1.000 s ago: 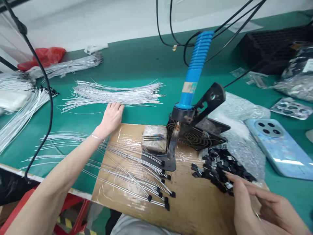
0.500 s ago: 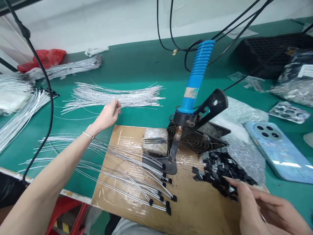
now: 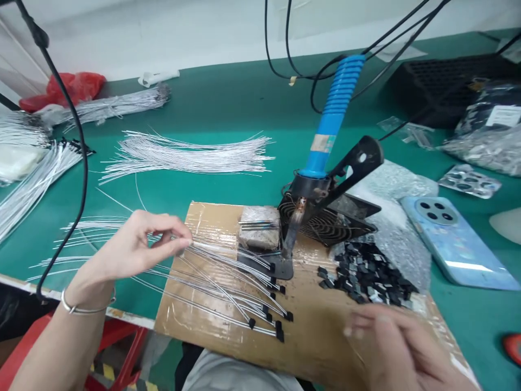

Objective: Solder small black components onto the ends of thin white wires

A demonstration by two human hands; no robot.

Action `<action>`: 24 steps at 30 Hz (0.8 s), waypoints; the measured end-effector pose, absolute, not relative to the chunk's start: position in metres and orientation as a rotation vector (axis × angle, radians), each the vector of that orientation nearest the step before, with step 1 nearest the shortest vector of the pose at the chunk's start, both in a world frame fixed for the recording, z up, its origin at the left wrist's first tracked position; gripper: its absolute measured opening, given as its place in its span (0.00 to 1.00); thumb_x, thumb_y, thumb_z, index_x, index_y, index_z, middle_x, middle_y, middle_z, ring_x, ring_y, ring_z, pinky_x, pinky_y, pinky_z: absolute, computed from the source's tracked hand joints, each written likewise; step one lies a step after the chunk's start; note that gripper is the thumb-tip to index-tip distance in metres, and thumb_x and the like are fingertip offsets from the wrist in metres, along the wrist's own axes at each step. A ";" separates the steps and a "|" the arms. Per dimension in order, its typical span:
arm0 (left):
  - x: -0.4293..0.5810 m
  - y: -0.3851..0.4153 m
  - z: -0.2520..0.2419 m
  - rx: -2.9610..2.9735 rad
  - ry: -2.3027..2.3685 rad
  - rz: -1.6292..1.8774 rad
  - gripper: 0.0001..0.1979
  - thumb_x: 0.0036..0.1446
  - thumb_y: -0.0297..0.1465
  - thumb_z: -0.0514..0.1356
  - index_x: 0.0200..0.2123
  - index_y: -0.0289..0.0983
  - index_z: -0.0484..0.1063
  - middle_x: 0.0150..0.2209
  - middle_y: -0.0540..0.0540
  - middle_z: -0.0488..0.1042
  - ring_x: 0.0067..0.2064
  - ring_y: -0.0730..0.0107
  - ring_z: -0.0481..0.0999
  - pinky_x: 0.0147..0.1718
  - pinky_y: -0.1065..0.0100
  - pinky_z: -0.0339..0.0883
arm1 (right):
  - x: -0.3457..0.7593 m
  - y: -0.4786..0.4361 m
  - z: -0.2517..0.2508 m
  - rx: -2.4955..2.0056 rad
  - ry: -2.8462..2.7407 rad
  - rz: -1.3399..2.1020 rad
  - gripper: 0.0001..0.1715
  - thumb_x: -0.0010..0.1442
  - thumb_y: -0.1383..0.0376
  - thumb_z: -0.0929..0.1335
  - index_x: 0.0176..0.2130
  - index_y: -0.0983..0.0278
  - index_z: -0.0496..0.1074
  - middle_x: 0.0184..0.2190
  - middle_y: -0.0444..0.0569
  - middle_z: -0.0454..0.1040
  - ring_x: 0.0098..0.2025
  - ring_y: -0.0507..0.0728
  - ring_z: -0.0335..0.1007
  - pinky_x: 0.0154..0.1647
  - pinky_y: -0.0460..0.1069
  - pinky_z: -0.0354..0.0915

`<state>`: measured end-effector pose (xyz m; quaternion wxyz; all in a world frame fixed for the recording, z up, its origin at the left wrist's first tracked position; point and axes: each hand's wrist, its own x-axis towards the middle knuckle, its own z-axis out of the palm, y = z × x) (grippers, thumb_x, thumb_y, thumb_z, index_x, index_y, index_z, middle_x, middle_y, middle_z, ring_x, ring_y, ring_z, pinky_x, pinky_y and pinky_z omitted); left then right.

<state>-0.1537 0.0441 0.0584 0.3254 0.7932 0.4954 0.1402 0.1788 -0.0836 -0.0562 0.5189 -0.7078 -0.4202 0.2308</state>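
My left grip [image 3: 142, 244], left of the frame's centre, is pinched between thumb and finger, by the look of it on a white wire [image 3: 116, 200] whose loose length trails out behind my knuckles toward the upper left. Holding it near one end would leave that end free and pointing toward the middle. My right grip [image 3: 401, 347], at lower right, is too blurred for me to tell whether it is closed on anything; it is just beside the heap of black pieces [image 3: 368, 271], which lies on the right, probably so that this hand reaches it easily.

The bundle of white wires [image 3: 195, 155] lies on the green counter [image 3: 228, 108] at upper left of centre, likely kept loose and level for picking. Below it, the black-tipped wires [image 3: 228, 298] fan across the cardboard [image 3: 317, 336], their tips together near the middle, which I take as keeping them in order.

The blue-handled soldering iron [image 3: 336, 114] leans in its black stand [image 3: 358, 163], right of centre, tip downward over the cardboard, which presumably spares the counter from heat and drips.
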 end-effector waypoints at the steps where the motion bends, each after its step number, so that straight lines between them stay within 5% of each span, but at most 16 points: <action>1: -0.151 0.038 0.054 2.083 1.258 0.345 0.07 0.63 0.32 0.62 0.33 0.39 0.79 0.27 0.51 0.79 0.26 0.73 0.70 0.25 0.71 0.61 | 0.170 -0.085 -0.054 -1.591 -1.108 0.666 0.09 0.62 0.57 0.71 0.34 0.57 0.78 0.27 0.45 0.75 0.27 0.55 0.71 0.27 0.48 0.66; 5: -0.140 0.022 0.039 2.094 1.128 0.332 0.06 0.64 0.28 0.61 0.35 0.40 0.79 0.27 0.51 0.79 0.27 0.73 0.69 0.26 0.70 0.61 | 0.141 -0.077 -0.045 -1.302 -1.272 1.003 0.08 0.64 0.62 0.69 0.43 0.57 0.78 0.32 0.46 0.75 0.32 0.55 0.72 0.32 0.48 0.69; 10: -0.136 0.013 0.032 2.090 1.111 0.325 0.06 0.64 0.28 0.61 0.36 0.40 0.78 0.26 0.52 0.77 0.26 0.73 0.68 0.25 0.70 0.59 | 0.128 -0.067 -0.041 -1.184 -1.350 0.984 0.08 0.61 0.72 0.71 0.33 0.59 0.76 0.27 0.42 0.74 0.27 0.51 0.68 0.27 0.45 0.63; 24: -0.108 0.008 0.030 1.946 1.072 0.275 0.09 0.66 0.31 0.59 0.35 0.38 0.78 0.25 0.51 0.74 0.23 0.75 0.63 0.21 0.70 0.53 | 0.122 -0.069 -0.048 -1.237 -1.106 1.124 0.09 0.60 0.68 0.72 0.27 0.61 0.77 0.21 0.42 0.71 0.21 0.50 0.64 0.21 0.46 0.59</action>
